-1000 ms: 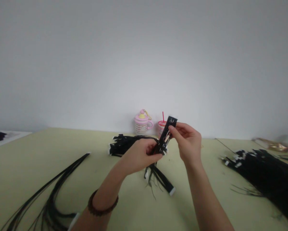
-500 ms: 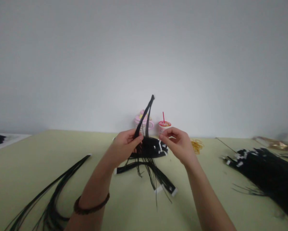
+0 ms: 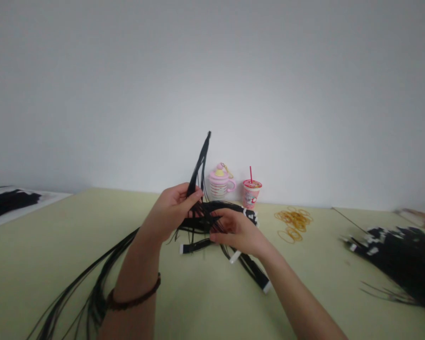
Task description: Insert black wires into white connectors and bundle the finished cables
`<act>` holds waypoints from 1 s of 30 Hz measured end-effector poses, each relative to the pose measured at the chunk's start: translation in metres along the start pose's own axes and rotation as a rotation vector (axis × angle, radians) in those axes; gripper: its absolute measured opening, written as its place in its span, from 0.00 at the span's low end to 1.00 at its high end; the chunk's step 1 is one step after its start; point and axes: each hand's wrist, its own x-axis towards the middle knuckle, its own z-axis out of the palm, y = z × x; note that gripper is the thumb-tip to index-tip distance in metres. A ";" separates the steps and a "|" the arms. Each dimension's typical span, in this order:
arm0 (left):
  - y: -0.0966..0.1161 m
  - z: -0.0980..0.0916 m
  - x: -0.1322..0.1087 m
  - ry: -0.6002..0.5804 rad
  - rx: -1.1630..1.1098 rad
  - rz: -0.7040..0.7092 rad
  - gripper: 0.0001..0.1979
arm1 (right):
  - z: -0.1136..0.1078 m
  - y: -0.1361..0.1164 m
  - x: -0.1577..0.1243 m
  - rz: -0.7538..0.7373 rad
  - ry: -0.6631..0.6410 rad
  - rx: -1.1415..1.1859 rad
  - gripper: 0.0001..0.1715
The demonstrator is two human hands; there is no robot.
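Observation:
My left hand (image 3: 171, 210) pinches a bundle of thin black wires (image 3: 201, 163) between thumb and fingers, with its folded tip pointing up and loose strands hanging below. Lower and to the right, my right hand (image 3: 238, 231) has its fingers curled round the hanging strands of this bundle. Just behind and beneath the hands lie more black wire bundles with white connector ends (image 3: 267, 286). One short white connector (image 3: 235, 257) shows beside the right wrist. Part of the wires between the hands is hidden by the fingers.
A pink lidded mug (image 3: 219, 183) and a pink cup with a red straw (image 3: 252, 193) stand by the wall. Yellow rubber bands (image 3: 294, 219) lie right of them. Black wire piles lie at right (image 3: 403, 257) and far left (image 3: 6, 203); a looser bundle (image 3: 102, 278) runs along the left front.
My right hand has moved down and left from beside the cup and closed on the hanging wires. My left hand still holds the bundle, slightly further left in view. The camera view has shifted.

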 end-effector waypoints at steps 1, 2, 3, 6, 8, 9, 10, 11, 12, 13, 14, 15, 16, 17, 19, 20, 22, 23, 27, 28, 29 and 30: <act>0.001 0.000 0.000 -0.012 0.021 0.006 0.14 | -0.003 0.001 0.001 -0.004 -0.008 0.042 0.31; 0.001 0.000 -0.001 -0.026 0.038 0.010 0.14 | -0.006 0.001 0.002 -0.008 0.008 0.059 0.28; 0.002 0.000 -0.001 -0.042 0.049 0.009 0.13 | -0.009 -0.001 0.001 -0.013 0.044 0.053 0.26; 0.004 0.003 -0.002 -0.083 0.038 -0.015 0.12 | -0.011 -0.009 -0.004 -0.036 0.146 0.015 0.26; 0.005 0.005 -0.003 -0.091 0.019 -0.017 0.11 | -0.006 -0.014 -0.007 -0.056 0.163 0.021 0.29; 0.004 0.006 -0.003 -0.102 0.018 -0.014 0.10 | -0.003 -0.014 -0.008 -0.072 0.166 0.026 0.30; 0.003 0.007 -0.003 -0.124 0.020 -0.014 0.10 | 0.001 -0.014 -0.007 -0.093 0.171 0.029 0.31; 0.002 0.008 -0.004 -0.156 0.022 -0.018 0.09 | 0.005 -0.012 -0.005 -0.119 0.185 0.035 0.30; 0.001 0.008 -0.004 -0.196 0.025 -0.028 0.09 | 0.008 -0.010 -0.003 -0.147 0.209 0.041 0.27; -0.001 0.009 -0.004 -0.236 0.028 -0.037 0.08 | 0.010 -0.008 -0.001 -0.174 0.238 0.047 0.24; -0.001 0.009 -0.004 -0.270 0.032 -0.043 0.08 | 0.010 -0.006 0.002 -0.194 0.261 0.051 0.20; -0.002 0.009 -0.005 -0.295 0.035 -0.044 0.08 | 0.009 -0.004 0.004 -0.206 0.280 0.047 0.18; -0.002 0.009 -0.005 -0.311 0.037 -0.040 0.08 | 0.006 -0.003 0.005 -0.209 0.292 0.037 0.15; -0.001 0.009 -0.005 -0.321 0.039 -0.033 0.08 | 0.001 -0.003 0.005 -0.208 0.300 0.025 0.12; 0.001 0.008 -0.006 -0.326 0.034 -0.025 0.08 | -0.009 -0.005 0.003 -0.202 0.322 0.005 0.09; 0.002 0.008 -0.007 -0.323 0.026 -0.026 0.07 | -0.014 -0.007 0.001 -0.206 0.341 0.000 0.08; 0.003 0.008 -0.007 -0.312 0.003 -0.032 0.07 | -0.020 -0.013 -0.003 -0.214 0.348 0.046 0.10; 0.003 0.008 -0.007 -0.311 -0.009 -0.038 0.07 | -0.021 -0.015 -0.005 -0.208 0.325 0.107 0.12; -0.002 0.014 -0.006 -0.377 -0.015 -0.062 0.08 | -0.014 -0.025 -0.006 -0.129 0.185 0.397 0.24; -0.004 0.016 -0.005 -0.399 -0.002 -0.062 0.09 | -0.011 -0.027 -0.006 -0.119 0.174 0.413 0.25; -0.005 0.018 -0.003 -0.418 0.013 -0.058 0.10 | -0.010 -0.028 -0.005 -0.113 0.175 0.413 0.24; -0.007 0.020 -0.002 -0.432 0.029 -0.056 0.10 | -0.011 -0.029 -0.005 -0.105 0.184 0.407 0.23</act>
